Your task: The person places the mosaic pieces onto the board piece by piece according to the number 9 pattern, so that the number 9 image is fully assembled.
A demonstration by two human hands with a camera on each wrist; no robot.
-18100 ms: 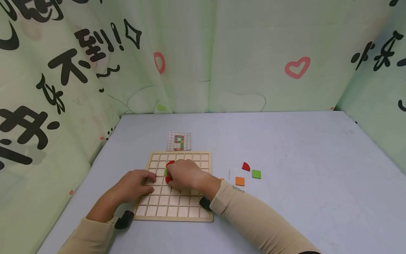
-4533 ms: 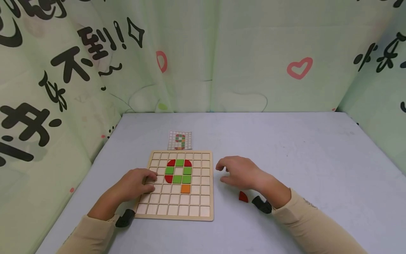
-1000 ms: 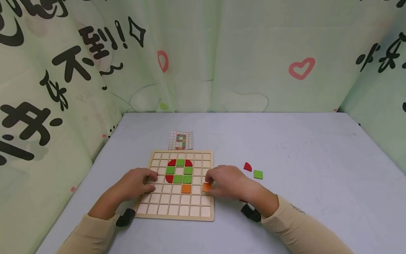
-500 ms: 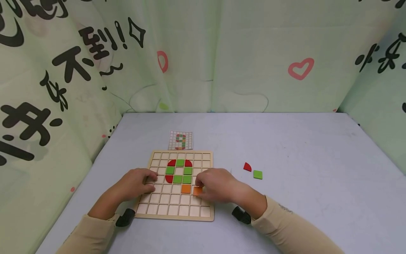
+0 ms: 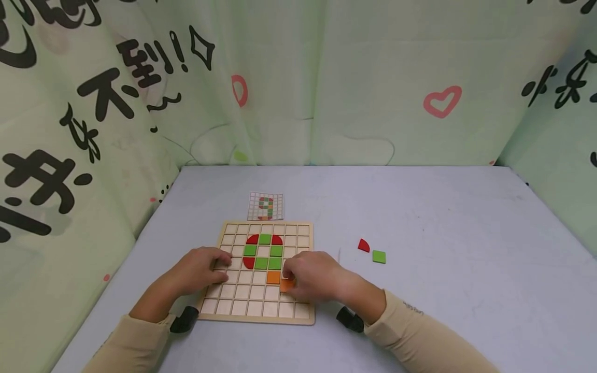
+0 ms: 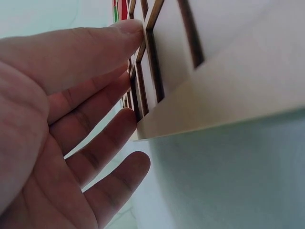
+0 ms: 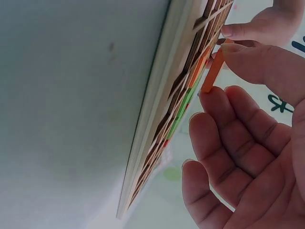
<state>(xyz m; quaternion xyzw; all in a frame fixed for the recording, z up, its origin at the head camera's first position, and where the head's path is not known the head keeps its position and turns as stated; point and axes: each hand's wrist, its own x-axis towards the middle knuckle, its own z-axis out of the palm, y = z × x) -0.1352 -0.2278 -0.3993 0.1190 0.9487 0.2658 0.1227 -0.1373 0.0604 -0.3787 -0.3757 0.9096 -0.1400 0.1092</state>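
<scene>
In the head view a wooden grid board [image 5: 228,309] lies on the table, with red quarter-round and green square tiles forming a ring and one orange square [image 5: 273,277] below it. My right hand [image 5: 319,277] pinches another orange square tile [image 5: 287,285] between thumb and fingers, close over the board, just right of and slightly nearer than the placed orange one. The right wrist view shows this held tile [image 7: 217,69] tilted above the grid. My left hand [image 5: 200,269] rests at the board's left edge, its thumb and loosely extended fingers touching the grid and holding no tile.
A small printed card [image 5: 265,206] showing a tile pattern on a grid lies behind the board. To the right lie a red quarter-round tile [image 5: 364,245] and a green square tile [image 5: 379,257]. A light green printed curtain [image 5: 364,93] surrounds the white table [image 5: 443,233].
Over the last second my right hand carries the orange tile left from the board's right edge. Earlier, several green, red and orange tiles were added. My left hand stays put.
</scene>
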